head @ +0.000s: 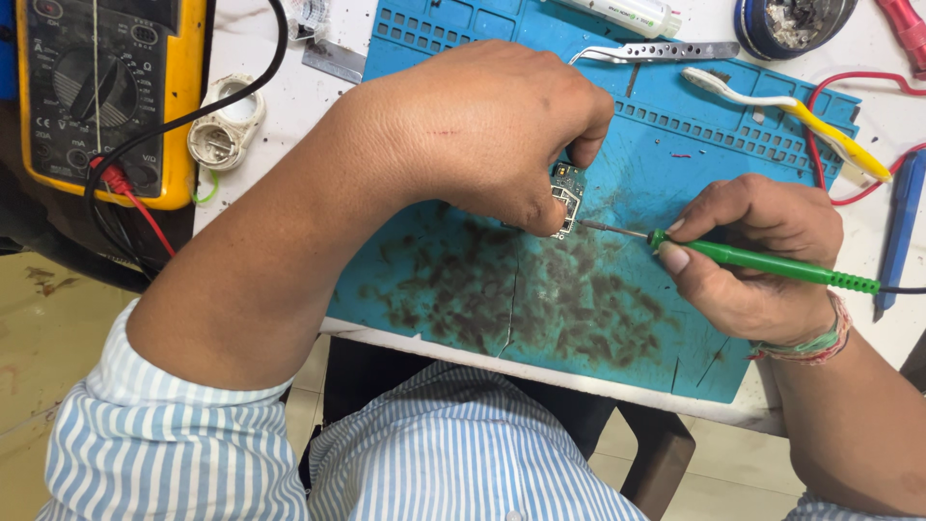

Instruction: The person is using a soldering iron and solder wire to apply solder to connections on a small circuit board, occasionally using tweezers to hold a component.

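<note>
Left hand (487, 130) grip pinching circuit board (567, 198) on blue mat (540, 299); right hand (757, 256) grip clenched on green iron (772, 263) — tip touching board edge, probably soldering underway — unfinished.

Bright, even light; sharp focus, soft shadows.

The scene was viewed from one head-worn camera, aimed steeply down, close above the stained blue rubber work mat (540, 318) at frame centre.

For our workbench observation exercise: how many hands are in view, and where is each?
2. The left hand presses a small circuit board onto the blue mat. The right hand holds a green-handled soldering iron, tip at the board. None seem hidden.
</note>
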